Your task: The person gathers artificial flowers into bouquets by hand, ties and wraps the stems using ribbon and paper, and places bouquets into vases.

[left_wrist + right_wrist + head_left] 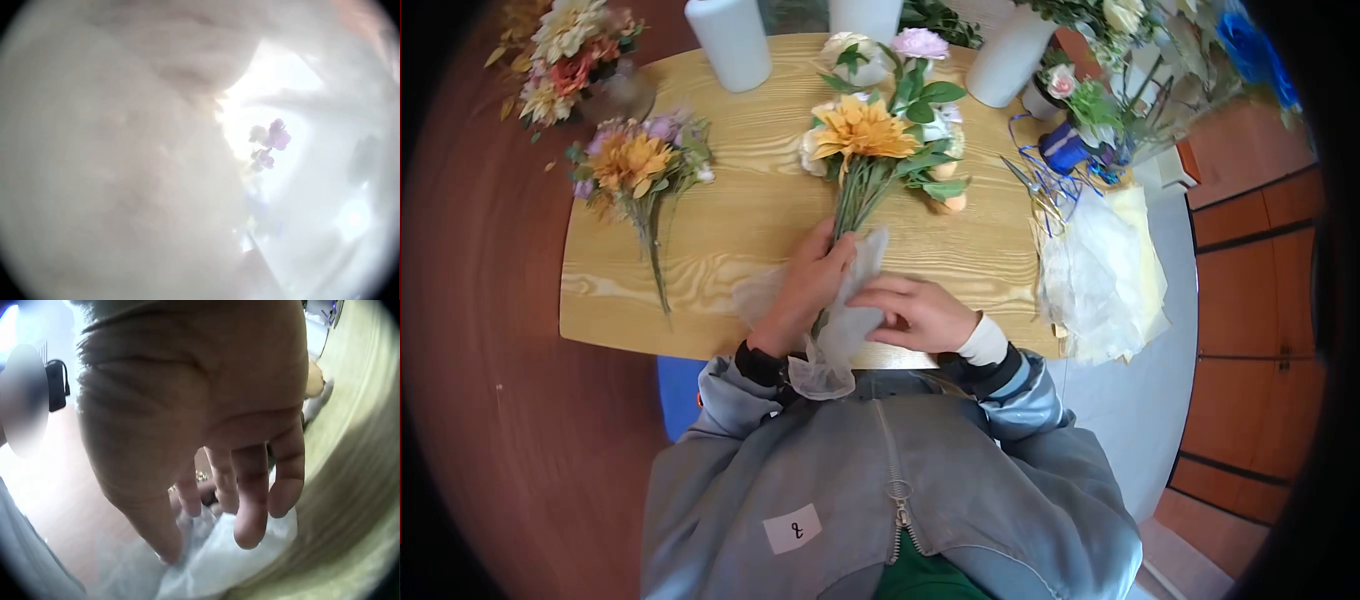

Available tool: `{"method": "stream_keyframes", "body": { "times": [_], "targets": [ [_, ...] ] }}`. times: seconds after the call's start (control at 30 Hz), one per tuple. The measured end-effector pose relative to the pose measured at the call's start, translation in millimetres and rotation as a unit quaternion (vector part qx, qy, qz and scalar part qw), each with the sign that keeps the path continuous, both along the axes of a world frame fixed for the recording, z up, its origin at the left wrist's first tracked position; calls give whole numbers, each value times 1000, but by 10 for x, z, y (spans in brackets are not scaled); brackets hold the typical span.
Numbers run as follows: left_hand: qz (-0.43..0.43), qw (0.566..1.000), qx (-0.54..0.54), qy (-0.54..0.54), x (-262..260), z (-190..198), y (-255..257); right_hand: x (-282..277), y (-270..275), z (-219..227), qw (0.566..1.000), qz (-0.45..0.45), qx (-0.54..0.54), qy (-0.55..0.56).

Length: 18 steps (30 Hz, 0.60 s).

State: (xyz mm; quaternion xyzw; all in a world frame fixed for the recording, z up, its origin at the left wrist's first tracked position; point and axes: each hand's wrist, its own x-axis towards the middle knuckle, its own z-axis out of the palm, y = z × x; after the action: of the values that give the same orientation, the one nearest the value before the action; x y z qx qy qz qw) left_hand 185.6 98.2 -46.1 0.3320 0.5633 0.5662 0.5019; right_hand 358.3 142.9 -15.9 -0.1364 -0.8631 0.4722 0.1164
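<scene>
In the head view my left hand (808, 285) grips the green stems of an artificial flower bouquet (865, 130). Its blooms, one large orange and others white, pink and peach, point away from me over the table. A sheer white wrapping sheet (847, 335) surrounds the lower stems and hangs past the table edge. My right hand (927, 315) is at the sheet's right side, fingertips against it. From the right wrist, its fingers (250, 531) hang loosely, apart from the thumb, over the sheet (212, 562). Pale blur from the sheet (331, 156) covers most of the left wrist view.
A smaller bunch of flowers (628, 160) lies on the table's left. White vases (730, 45) stand along the back. At right are scissors (1032, 185), a blue ribbon spool (1062, 148) and a stack of sheer white and yellow sheets (1100, 280).
</scene>
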Motion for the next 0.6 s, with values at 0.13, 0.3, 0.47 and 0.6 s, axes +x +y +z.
{"method": "stream_keyframes", "body": {
  "times": [0.13, 0.3, 0.47, 0.6],
  "targets": [
    [-25, 994, -57, -88, -243, 373, -159, -61, 90, -206, 995, 51, 70, 42],
    [59, 998, -30, 17, -735, 465, -489, 199, 383, -159, 986, -85, 137, 34],
    [163, 985, -48, -34, -1100, 172, -726, 390, 495, -110, 959, -267, 94, -8],
    [159, 984, -42, 73, -1260, -152, -695, 521, 610, -160, 933, -345, 102, 14]
  ]
}}
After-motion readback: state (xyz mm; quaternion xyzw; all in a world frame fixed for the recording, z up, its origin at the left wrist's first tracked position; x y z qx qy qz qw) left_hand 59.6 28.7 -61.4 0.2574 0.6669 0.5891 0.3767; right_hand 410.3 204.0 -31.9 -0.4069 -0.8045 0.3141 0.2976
